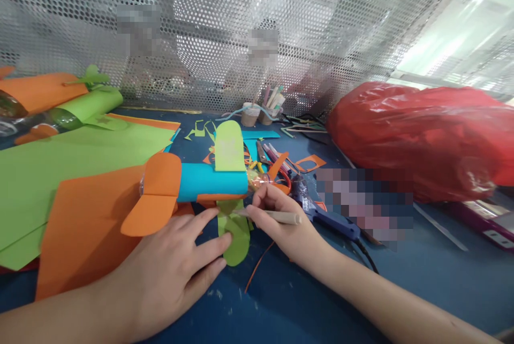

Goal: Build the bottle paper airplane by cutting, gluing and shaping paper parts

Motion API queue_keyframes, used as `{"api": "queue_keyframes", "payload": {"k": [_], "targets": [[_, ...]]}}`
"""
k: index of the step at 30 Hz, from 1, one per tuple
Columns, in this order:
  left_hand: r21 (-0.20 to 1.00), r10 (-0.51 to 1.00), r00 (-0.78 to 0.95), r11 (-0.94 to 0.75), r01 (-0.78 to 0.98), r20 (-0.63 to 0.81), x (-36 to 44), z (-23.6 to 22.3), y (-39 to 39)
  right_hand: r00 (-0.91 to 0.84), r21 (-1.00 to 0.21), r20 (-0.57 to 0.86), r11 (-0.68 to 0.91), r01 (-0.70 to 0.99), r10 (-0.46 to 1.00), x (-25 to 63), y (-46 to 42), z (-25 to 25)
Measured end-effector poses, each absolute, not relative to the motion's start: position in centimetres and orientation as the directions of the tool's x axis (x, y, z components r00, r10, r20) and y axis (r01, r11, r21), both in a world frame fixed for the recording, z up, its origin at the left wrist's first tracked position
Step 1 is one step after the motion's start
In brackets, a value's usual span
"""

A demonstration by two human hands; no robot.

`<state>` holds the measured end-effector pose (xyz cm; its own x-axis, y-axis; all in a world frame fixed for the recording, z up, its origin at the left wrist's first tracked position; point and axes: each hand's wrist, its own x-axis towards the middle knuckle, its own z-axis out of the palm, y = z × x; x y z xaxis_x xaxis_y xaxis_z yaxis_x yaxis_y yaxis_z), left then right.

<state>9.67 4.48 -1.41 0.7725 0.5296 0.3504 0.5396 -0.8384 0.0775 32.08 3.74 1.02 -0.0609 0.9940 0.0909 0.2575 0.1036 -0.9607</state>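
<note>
My right hand (283,215) pinches a slim beige pen (283,218), its tip pointing left over a rounded green foam wing (236,247). Flat on that wing lie the outstretched fingers of my left hand (193,250). The wing sticks out from a model plane made of a clear plastic bottle wrapped in a blue sheet (212,179). On the far side rises a second light green wing (229,148). Orange tail pieces (160,183) sit at the left end, and an orange propeller blade (279,166) at the bottle's neck. My fingers partly hide the near wing.
Green sheets (80,157) and an orange sheet (88,215) cover the left. Behind them lie similar wrapped bottles (92,106). A blue glue gun (335,223) with a cord, scissors (262,154), pens and scraps lie beyond my right hand. A red plastic bag (413,135) stands at right.
</note>
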Motion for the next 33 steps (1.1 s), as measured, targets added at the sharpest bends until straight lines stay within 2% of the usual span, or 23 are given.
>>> {"api": "queue_keyframes", "payload": {"k": [21,29,33], "targets": [[0.019,0.5,0.784,-0.847,0.531,0.368,9.8,-1.58,4.28,-0.088,-0.96,0.108,0.127,0.249,0.99,32.16,3.72,1.29],[0.04,0.527,0.775,-0.835,0.549,0.349,9.69,-1.77,4.12,-0.029,-0.929,0.179,0.178,0.323,0.983,32.24,4.19,0.8],[0.043,0.525,0.782,-0.838,0.544,0.337,9.72,-1.46,4.19,-0.029,-0.917,0.168,0.167,0.362,0.985,32.27,4.32,0.76]]}}
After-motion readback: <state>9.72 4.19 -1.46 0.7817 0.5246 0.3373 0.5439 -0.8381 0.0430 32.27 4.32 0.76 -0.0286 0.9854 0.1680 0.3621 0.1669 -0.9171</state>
